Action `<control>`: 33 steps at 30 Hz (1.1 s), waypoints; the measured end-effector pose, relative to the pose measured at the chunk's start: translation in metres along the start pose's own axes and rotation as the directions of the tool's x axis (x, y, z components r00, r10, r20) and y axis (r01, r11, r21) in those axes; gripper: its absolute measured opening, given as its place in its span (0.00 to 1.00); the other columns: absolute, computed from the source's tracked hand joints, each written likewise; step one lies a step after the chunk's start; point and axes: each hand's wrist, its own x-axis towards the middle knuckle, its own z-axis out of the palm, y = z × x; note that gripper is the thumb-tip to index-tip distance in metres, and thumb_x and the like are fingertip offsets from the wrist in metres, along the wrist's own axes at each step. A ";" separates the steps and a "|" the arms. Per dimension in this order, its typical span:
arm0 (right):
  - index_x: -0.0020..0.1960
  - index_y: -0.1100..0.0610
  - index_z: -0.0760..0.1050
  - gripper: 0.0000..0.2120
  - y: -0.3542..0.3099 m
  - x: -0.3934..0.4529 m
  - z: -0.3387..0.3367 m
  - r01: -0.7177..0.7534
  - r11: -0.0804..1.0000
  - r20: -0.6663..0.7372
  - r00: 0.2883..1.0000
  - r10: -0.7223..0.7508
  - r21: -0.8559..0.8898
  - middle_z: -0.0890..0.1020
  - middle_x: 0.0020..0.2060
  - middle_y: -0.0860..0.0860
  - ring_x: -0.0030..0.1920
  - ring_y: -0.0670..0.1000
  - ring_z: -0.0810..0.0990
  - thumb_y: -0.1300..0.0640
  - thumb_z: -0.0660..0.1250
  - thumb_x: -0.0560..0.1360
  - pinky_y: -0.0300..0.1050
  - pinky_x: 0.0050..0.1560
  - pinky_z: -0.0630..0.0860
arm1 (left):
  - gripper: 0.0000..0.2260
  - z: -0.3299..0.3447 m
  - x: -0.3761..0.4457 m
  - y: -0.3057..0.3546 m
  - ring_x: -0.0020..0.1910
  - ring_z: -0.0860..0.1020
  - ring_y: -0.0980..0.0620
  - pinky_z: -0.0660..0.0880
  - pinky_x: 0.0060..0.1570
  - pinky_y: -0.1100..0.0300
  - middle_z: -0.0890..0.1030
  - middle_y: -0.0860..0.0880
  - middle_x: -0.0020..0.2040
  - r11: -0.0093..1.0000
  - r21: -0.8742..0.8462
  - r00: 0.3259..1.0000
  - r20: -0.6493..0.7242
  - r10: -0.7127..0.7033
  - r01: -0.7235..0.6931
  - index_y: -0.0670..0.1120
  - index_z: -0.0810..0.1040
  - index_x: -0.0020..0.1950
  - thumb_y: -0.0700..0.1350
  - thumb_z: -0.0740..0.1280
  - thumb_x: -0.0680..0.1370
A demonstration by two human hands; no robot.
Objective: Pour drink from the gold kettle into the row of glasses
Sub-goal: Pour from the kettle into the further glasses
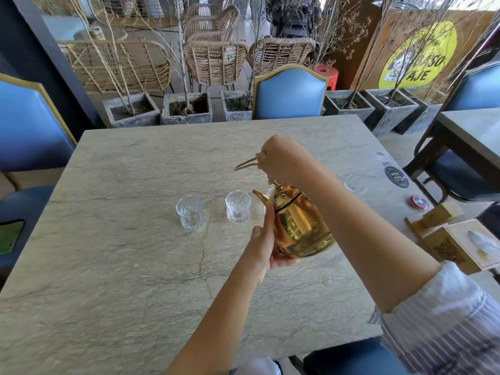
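1. One gold kettle [300, 226], shiny and round-bellied, with a dark seam at the lid and a thin curved spout pointing left. It is held above the table [135, 266], tilted toward the glasses.
2. Two cut-pattern clear glasses show fully: the left glass [190, 214] stands apart, and the middle glass [238, 207] is just beside the spout. A sliver of a third glass [269, 194] peeks out behind the kettle, mostly hidden. Whether any holds drink I cannot tell.
3. Two hands. The right hand [281, 159] is clenched around the kettle's wire handle [244, 164] at the top.
4. The left hand [266, 244] cups the kettle's underside, its fingers [270, 215] pressed flat up the side.
5. One clear dish [355, 184] lies further right on the table.
6. Three blue chairs stand round the table; the far chair [290, 94] faces the camera.
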 end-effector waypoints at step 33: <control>0.51 0.62 0.82 0.16 -0.003 0.007 0.050 0.225 0.946 -0.006 0.973 -0.230 0.235 0.78 0.30 0.50 0.24 0.46 0.70 0.59 0.56 0.80 0.31 0.20 0.63 | 0.61 -0.065 0.001 0.000 0.52 0.85 0.43 0.85 0.37 0.49 0.79 0.40 0.63 0.999 -0.046 0.943 -0.332 -0.010 -0.006 0.40 0.71 0.68 0.80 0.71 0.47</control>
